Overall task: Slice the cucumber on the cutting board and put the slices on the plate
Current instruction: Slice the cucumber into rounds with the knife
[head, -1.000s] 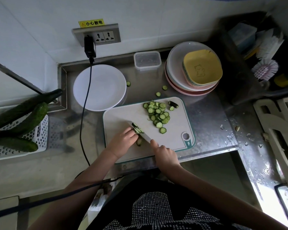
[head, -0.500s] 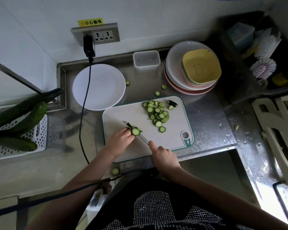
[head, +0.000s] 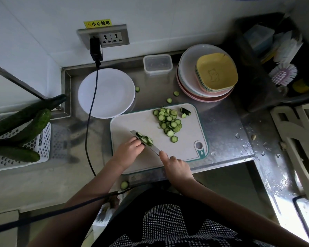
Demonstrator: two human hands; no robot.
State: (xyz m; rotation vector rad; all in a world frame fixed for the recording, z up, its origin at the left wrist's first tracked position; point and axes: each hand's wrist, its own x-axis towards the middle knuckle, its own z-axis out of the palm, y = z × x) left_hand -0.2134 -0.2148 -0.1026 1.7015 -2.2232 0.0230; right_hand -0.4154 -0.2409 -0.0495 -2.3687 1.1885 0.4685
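Since half a second ago, more cut rounds have gathered against the flat steel blade of the kitchen knife (head: 144,140): a short fan of them where a single one stood. Blade tip sits a little nearer the board's left edge than before. Judgement: slicing is nearly through the last stub; none of the plating has begun.

Left hand (head: 128,151) has its fingers curled over the remaining dark green cucumber stub (head: 144,138), pinning it on the pale plastic cutting board with teal trim (head: 189,145), left of centre. Right hand (head: 176,165) grips the knife handle, forefinger stretched along the spine; handle itself hidden.

Heap of thin cucumber slices (head: 169,122) lies toward the board's far edge: pale wet centres, dark ribbed rims, overlapping. A cut dark end-piece (head: 185,111) sits at the board's far right corner.

Round white glossy plate (head: 106,93) stands off the board's far left corner, bare of slices. Three stray slices lie on the brushed steel counter (head: 221,125) between plate and board, e.g. one (head: 137,89) just beside the plate rim. One more slice (head: 124,185) has dropped below the counter's near edge.

Elsewhere: stacked pastel round and square dishes (head: 209,75), clear lidded plastic box (head: 157,65), whole bumpy cucumbers (head: 21,122) on a white perforated basket (head: 45,139). Water drops on the counter's right end.
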